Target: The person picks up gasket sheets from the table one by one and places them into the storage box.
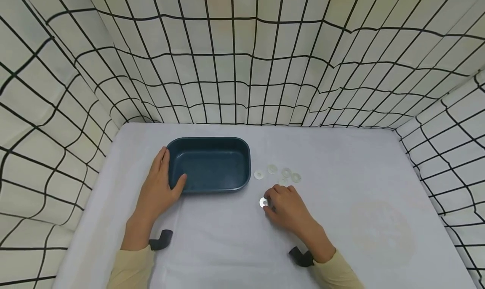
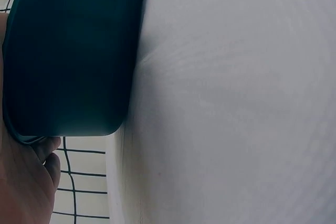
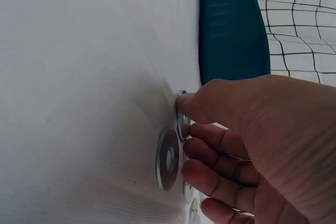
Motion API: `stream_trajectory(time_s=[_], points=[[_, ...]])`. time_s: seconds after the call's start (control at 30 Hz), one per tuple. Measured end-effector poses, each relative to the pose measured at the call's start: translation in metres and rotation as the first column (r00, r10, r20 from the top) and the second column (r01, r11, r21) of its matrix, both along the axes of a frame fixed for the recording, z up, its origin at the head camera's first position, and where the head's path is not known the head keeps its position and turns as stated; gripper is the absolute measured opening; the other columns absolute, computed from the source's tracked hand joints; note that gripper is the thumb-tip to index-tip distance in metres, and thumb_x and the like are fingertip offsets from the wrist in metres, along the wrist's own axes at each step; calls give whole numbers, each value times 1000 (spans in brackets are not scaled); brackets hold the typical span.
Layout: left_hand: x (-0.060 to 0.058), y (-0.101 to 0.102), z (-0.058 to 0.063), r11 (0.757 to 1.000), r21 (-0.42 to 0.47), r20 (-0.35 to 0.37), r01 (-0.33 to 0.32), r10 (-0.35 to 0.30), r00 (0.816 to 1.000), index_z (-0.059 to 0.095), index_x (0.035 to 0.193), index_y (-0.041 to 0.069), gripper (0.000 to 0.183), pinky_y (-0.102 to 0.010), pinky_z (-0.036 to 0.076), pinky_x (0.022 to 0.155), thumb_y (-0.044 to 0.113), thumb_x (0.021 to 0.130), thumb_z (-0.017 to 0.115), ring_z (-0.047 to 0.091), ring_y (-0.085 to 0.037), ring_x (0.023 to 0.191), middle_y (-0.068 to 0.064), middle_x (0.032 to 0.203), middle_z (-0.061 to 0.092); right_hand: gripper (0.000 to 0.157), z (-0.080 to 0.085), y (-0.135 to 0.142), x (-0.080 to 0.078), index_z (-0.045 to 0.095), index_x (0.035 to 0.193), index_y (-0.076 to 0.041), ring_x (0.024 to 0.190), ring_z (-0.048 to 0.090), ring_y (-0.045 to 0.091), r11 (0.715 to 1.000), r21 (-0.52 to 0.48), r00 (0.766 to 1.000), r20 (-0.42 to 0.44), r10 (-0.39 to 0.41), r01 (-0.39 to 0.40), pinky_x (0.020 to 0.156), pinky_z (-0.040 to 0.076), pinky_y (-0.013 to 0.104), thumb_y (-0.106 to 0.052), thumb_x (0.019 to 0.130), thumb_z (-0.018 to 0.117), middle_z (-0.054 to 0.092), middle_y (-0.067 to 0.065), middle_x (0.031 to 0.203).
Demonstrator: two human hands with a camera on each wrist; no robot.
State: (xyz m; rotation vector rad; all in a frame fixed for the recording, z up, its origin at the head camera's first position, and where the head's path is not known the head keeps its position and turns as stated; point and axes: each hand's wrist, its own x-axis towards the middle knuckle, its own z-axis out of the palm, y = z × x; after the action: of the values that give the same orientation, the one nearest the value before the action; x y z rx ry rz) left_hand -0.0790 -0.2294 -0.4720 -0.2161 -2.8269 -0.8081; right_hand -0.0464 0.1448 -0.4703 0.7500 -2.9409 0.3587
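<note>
A dark teal rectangular tray [image 1: 208, 191] stands on the white cloth. My left hand [image 1: 156, 192] holds it at the left end, thumb over the near corner and fingers along the outer side. My right hand [image 1: 289, 209] pinches a flat metal washer [image 1: 263, 203] between thumb and fingertips, right of the tray and close to the cloth. In the right wrist view, another washer [image 3: 167, 159] lies just beside the pinched one [image 3: 181, 116]. More washers [image 1: 272, 169] are scattered beyond the right hand, near the tray's right end; the hand partly covers the closest.
White cloth [image 1: 212, 242] covers the table. A black wire grid [image 1: 235, 70] backed with pale fabric rises along the back and both sides. Dark angled pieces [image 1: 162, 239] are at both wrists.
</note>
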Motion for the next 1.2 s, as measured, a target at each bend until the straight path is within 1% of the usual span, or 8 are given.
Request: stream_trajectory(time_s=[0.17, 0.3, 0.57, 0.7, 0.83, 0.93, 1.07, 1.2], points=[[0, 0, 2, 1000, 6, 19, -3, 2, 1000, 8, 162, 4, 88, -57, 27, 123, 41, 99, 58, 17, -34, 158, -14, 171, 11, 20, 4, -1, 0, 70, 92, -13, 76, 58, 12, 999, 23, 999, -24, 33, -33, 77, 47, 33, -24, 81, 83, 62, -4, 82], [0, 0, 2, 1000, 8, 24, -5, 4, 1000, 8, 162, 5, 88, -57, 27, 124, 41, 99, 57, 16, -34, 159, -15, 171, 11, 20, 4, -2, -2, 68, 89, -13, 74, 58, 12, 995, 65, 994, -84, 75, -69, 73, 47, 31, -23, 81, 82, 61, -3, 80], [1, 0, 4, 1000, 9, 24, -6, 6, 1000, 10, 162, 3, 89, -58, 28, 123, 40, 98, 59, 18, -36, 158, -16, 171, 12, 23, 6, -11, -6, 57, 68, -14, 55, 50, 13, 977, 188, 964, -226, 143, -101, 56, 34, 24, -21, 72, 79, 51, -4, 59], [1, 2, 3, 1000, 6, 29, 2, -3, 1000, 10, 162, 2, 89, -59, 29, 121, 41, 98, 59, 19, -36, 157, -17, 170, 13, 24, 10, -18, -7, 53, 61, -14, 50, 47, 14, 968, 241, 972, -202, 124, -73, 52, 32, 24, -17, 68, 76, 50, -2, 53], [0, 1, 1, 1000, -3, 20, -2, 2, 1000, 10, 162, 2, 88, -57, 29, 122, 40, 98, 59, 19, -36, 157, -16, 170, 14, 17, 12, -24, -7, 58, 63, -12, 55, 56, 18, 965, 254, 984, -148, 101, -61, 56, 41, 29, -16, 68, 74, 56, 1, 57], [0, 2, 1, 1000, -1, 13, 0, 0, 1000, 11, 162, 2, 88, -57, 28, 123, 39, 98, 59, 20, -36, 157, -17, 170, 14, 16, 13, -23, -6, 60, 66, -12, 57, 58, 18, 969, 243, 987, -135, 89, -54, 57, 42, 30, -16, 68, 75, 57, 1, 59], [0, 3, 1, 1000, 3, 11, 2, -2, 1000, 11, 162, 2, 88, -58, 27, 123, 40, 99, 59, 19, -38, 157, -18, 170, 15, 13, 10, -17, -7, 61, 70, -14, 57, 54, 15, 983, 177, 986, -146, 80, -54, 57, 38, 26, -13, 67, 74, 56, -3, 61], [-1, 1, 2, 1000, -1, 13, -4, 4, 1000, 10, 162, 4, 88, -59, 27, 123, 41, 99, 58, 19, -39, 157, -16, 171, 13, 10, 5, -11, -10, 65, 75, -18, 61, 50, 9, 996, 64, 995, -83, 64, -58, 60, 37, 23, -15, 69, 72, 57, -8, 66]])
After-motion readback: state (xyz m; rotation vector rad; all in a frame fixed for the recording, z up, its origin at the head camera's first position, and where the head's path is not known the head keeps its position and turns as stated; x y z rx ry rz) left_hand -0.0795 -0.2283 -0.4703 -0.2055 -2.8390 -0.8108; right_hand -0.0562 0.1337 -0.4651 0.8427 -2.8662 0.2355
